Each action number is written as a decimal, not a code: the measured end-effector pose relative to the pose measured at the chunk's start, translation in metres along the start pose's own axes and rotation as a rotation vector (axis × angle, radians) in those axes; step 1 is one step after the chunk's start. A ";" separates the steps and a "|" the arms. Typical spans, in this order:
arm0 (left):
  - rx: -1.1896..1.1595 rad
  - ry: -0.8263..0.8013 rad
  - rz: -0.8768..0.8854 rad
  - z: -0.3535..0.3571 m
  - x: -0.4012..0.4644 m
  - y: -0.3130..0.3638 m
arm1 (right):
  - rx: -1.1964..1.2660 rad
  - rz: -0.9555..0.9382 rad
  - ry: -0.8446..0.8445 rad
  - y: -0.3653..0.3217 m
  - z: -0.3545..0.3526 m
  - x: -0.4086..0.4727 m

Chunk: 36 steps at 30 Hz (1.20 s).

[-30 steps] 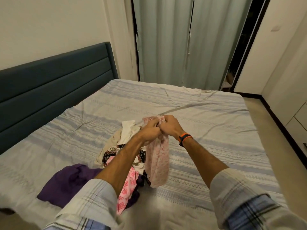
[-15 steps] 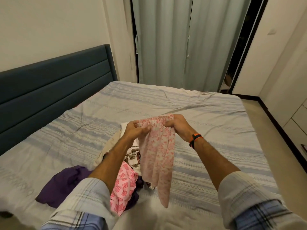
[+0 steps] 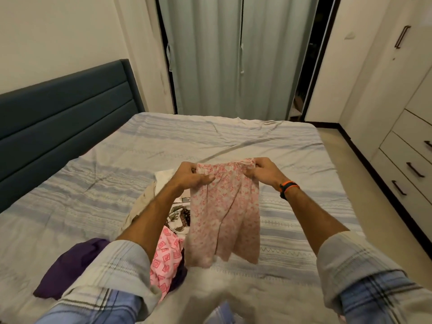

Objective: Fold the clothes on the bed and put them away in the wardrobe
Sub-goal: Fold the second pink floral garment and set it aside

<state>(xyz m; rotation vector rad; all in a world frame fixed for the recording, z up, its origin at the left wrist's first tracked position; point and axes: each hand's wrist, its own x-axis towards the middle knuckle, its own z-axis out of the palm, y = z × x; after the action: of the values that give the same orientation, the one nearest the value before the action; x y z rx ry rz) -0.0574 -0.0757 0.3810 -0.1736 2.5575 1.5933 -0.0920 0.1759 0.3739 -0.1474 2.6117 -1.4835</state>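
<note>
**Pink floral garment held up by both hands over the bed**

At the bottom edge of the frame, two rolled plaid sleeves (image 3: 112, 274) come in from the lower left and lower right corners, forearms bare above them. Just beyond the left sleeve, in the lower left, a pile of clothes lies on the bed: a purple garment (image 3: 70, 270) nearest the corner, a pink piece with a square pattern (image 3: 167, 256) beside it, then a white printed piece (image 3: 178, 218) and a beige one (image 3: 142, 202) farther in.

In the centre of the frame the pink floral garment (image 3: 222, 213) hangs in the air, clear of the sheet, its lower hem loose and drooping just right of the pile. The left hand (image 3: 189, 176) grips its top left corner with fingers curled round the cloth; the right hand (image 3: 261, 170) pinches the top right corner the same way, so the upper edge is stretched between them. An orange and black wristband (image 3: 288, 187) sits on the right wrist.

The bed (image 3: 292, 160), covered with a pale blue striped sheet, fills the middle of the frame. A dark blue headboard (image 3: 65, 113) runs along the left side. At the right edge stands the white wardrobe (image 3: 402, 127) with drawers and dark handles. At the top centre hang grey curtains (image 3: 233, 54).
</note>
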 end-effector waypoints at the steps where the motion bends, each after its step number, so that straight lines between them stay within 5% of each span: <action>1: 0.006 -0.008 0.011 0.003 0.001 0.001 | -0.038 0.003 0.041 0.006 -0.003 -0.001; 5: 0.147 0.008 0.070 0.018 0.005 0.006 | -0.107 0.079 0.075 0.016 -0.014 -0.013; 11: 0.358 0.103 0.152 0.052 0.000 0.019 | 0.297 0.200 0.047 0.031 -0.026 -0.038; 16: 0.423 0.124 0.183 0.073 0.000 0.015 | 0.371 0.243 0.072 0.048 -0.038 -0.055; 24: 0.097 -0.098 0.111 0.102 0.004 0.014 | 0.426 0.295 0.171 0.064 -0.058 -0.078; 36: 0.162 -0.362 0.044 0.131 0.011 0.012 | 0.443 0.406 0.189 0.108 -0.071 -0.094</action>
<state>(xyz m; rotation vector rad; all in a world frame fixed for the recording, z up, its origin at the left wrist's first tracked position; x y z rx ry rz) -0.0647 0.0464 0.3324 0.1722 2.4011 1.2817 -0.0134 0.3052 0.3234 0.5554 2.1760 -1.9237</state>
